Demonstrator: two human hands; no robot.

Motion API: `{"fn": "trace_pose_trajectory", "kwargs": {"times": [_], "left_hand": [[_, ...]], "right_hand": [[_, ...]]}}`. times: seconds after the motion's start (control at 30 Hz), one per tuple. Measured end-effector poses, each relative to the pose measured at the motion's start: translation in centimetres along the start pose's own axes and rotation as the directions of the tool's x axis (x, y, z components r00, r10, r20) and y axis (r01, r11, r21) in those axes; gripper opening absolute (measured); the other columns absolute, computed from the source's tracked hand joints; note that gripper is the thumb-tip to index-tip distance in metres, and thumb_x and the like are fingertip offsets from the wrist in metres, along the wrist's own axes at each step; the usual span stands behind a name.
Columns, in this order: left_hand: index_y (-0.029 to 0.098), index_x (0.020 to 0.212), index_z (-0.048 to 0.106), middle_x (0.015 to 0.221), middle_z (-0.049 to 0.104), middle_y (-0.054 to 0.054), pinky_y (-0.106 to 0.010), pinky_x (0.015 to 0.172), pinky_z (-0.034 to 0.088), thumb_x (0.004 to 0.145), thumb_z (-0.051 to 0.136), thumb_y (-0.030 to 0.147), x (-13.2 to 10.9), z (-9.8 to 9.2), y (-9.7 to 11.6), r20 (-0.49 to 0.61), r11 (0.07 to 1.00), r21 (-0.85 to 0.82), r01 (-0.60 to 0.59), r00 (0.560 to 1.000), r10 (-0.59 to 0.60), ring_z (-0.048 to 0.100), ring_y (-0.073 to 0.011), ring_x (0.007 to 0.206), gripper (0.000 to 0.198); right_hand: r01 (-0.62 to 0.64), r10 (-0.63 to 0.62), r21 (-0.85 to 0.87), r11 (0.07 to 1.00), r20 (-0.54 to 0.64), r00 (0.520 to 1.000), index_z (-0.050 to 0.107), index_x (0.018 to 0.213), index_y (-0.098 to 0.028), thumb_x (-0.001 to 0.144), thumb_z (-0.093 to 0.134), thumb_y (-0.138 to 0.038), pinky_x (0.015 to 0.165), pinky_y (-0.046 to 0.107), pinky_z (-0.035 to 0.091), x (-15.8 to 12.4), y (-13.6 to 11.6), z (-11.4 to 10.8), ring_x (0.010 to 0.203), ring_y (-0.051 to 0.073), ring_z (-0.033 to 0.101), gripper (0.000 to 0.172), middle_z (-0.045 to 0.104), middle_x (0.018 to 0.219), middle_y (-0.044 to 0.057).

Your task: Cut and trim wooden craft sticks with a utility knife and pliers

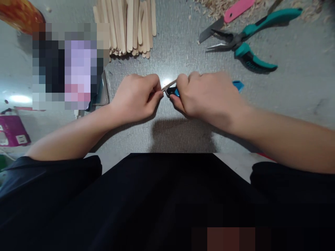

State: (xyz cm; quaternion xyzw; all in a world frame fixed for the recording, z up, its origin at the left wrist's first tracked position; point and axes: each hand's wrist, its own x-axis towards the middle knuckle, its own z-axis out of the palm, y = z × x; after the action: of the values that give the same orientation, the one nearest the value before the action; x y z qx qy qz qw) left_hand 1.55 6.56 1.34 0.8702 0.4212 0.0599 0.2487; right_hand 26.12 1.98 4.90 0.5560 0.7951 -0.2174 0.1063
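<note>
Both my hands work close together above the grey table. My left hand (pixel 137 96) is closed in a pinch on one end of a thin wooden stick (pixel 169 84), seen nearly edge-on. The stick runs up to the right, to the curled fingers of my right hand (pixel 209 94). That hand is wrapped round a blue-and-black tool (pixel 238 85), probably a cutter. Its blue end sticks out on the far side of the fist, and a dark tip shows by the thumb, close under the stick. Most of the tool is hidden in my palm, so its exact kind is unclear.
A pile of wooden craft sticks (pixel 128 28) lies beyond my left hand. Green-handled long-nose pliers (pixel 238 40), a pink-handled blade (pixel 235 12) and wood shavings (pixel 214 8) lie at the back right. A blurred-out phone-like device (pixel 101 92) and purple box (pixel 14 130) are left.
</note>
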Motion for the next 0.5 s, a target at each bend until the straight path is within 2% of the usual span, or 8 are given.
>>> {"fn": "trace_pose_trajectory", "kwargs": {"times": [0.07, 0.17, 0.3, 0.4, 0.5], "left_hand": [[0.028, 0.100, 0.077, 0.074, 0.075, -0.007, -0.050, 0.077, 0.059, 0.105, 0.068, 0.036, -0.11, 0.07, -0.12, -0.016, 1.000, -0.026, -0.004, 1.000, 0.004, 0.078, -0.0307, 0.079, 0.013], [0.030, 0.103, 0.080, 0.074, 0.075, -0.007, -0.049, 0.077, 0.061, 0.106, 0.067, 0.039, -0.25, 0.05, -0.16, -0.032, 0.998, -0.056, -0.010, 0.999, 0.009, 0.079, -0.0310, 0.083, 0.016], [0.030, 0.105, 0.080, 0.079, 0.078, -0.008, -0.049, 0.080, 0.061, 0.107, 0.067, 0.038, -0.25, -0.15, 0.07, -0.008, 0.998, -0.063, 0.029, 1.000, -0.030, 0.080, -0.0316, 0.087, 0.016], [0.029, 0.106, 0.080, 0.084, 0.080, -0.009, -0.050, 0.083, 0.062, 0.107, 0.067, 0.034, -0.18, -0.27, 0.23, 0.014, 0.996, -0.054, 0.065, 0.998, -0.064, 0.080, -0.0314, 0.087, 0.014], [0.028, 0.104, 0.079, 0.084, 0.080, -0.008, -0.049, 0.082, 0.062, 0.108, 0.067, 0.034, -0.24, -0.12, 0.21, 0.008, 0.997, -0.053, 0.057, 0.998, -0.057, 0.080, -0.0307, 0.084, 0.015]], "right_hand": [[-0.023, 0.023, 0.055, 0.998, -0.010, 1.000, 0.067, 0.153, -0.016, 0.119, 0.034, -0.066, 0.086, 0.055, 0.053, 0.04, -0.07, 0.23, 0.115, 0.050, 0.079, 0.069, 0.080, 0.140, 0.032], [-0.036, 0.037, 0.049, 0.998, -0.027, 0.999, 0.068, 0.150, -0.019, 0.119, 0.033, -0.068, 0.082, 0.052, 0.052, 0.16, -0.18, 0.50, 0.112, 0.048, 0.079, 0.068, 0.080, 0.139, 0.030], [-0.012, 0.014, 0.045, 0.999, -0.061, 0.998, 0.071, 0.148, -0.019, 0.118, 0.021, -0.077, 0.076, 0.052, 0.051, 0.07, -0.38, 0.53, 0.104, 0.048, 0.080, 0.082, 0.081, 0.133, 0.030], [-0.045, 0.053, 0.120, 0.992, -0.065, 0.996, 0.073, 0.146, -0.018, 0.117, 0.022, -0.080, 0.080, 0.056, 0.052, -0.10, -0.67, 0.43, 0.108, 0.050, 0.080, 0.085, 0.079, 0.136, 0.032], [-0.071, 0.085, 0.164, 0.984, -0.082, 0.993, 0.074, 0.145, -0.022, 0.116, 0.024, -0.084, 0.084, 0.056, 0.055, -0.10, -0.94, 0.38, 0.110, 0.048, 0.079, 0.084, 0.080, 0.136, 0.028]]}}
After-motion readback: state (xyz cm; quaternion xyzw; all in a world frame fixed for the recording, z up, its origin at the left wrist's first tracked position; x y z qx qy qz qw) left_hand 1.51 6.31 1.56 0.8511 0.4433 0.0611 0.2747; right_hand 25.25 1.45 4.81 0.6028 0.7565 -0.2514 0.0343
